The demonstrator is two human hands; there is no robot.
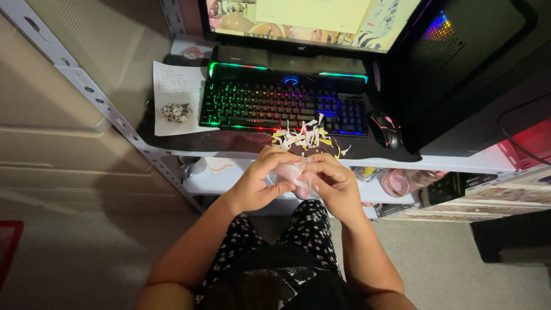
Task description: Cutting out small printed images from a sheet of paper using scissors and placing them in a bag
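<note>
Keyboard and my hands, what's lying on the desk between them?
A heap of small white and yellow paper scraps lies between the keyboard and both hands, left hand and right hand, in the head view.

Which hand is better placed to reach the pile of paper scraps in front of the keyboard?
Probably right. The right hand sits almost directly below the paper scraps; the left hand is further to the side. Both hands pinch a thin clear piece, so either must let go first.
</note>
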